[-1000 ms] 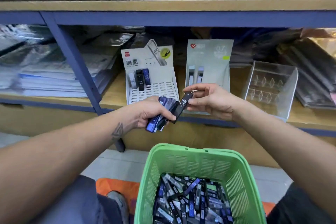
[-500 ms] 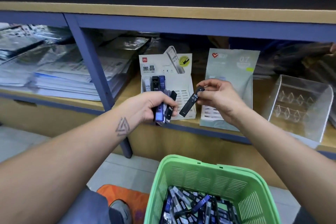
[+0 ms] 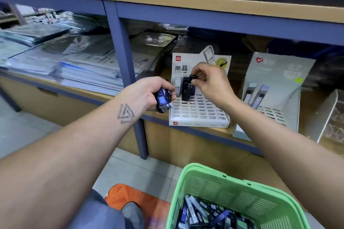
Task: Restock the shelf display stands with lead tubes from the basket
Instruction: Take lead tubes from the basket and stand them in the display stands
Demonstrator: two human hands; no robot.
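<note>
A white slotted display stand (image 3: 199, 113) sits on the wooden shelf with a few lead tubes upright in its back row. My right hand (image 3: 212, 83) pinches the top of a black HB 0.5 lead tube (image 3: 190, 85) that stands upright at that back row. My left hand (image 3: 149, 93) grips a bundle of blue and black lead tubes (image 3: 163, 101) just left of the stand. The green basket (image 3: 240, 189) at the bottom right holds several more tubes.
A grey 0.7 display stand (image 3: 273, 102) with two tubes stands to the right, then a clear acrylic holder (image 3: 329, 117). A blue shelf post (image 3: 126, 72) rises left of the stands. Stacked plastic-wrapped papers (image 3: 74, 65) fill the left shelf. An orange mat (image 3: 141, 199) lies on the tiled floor.
My right hand moved the black tube from mid-air up to the white stand's back row and turned it upright. The view shifted left, and my left hand stayed beside the stand.
</note>
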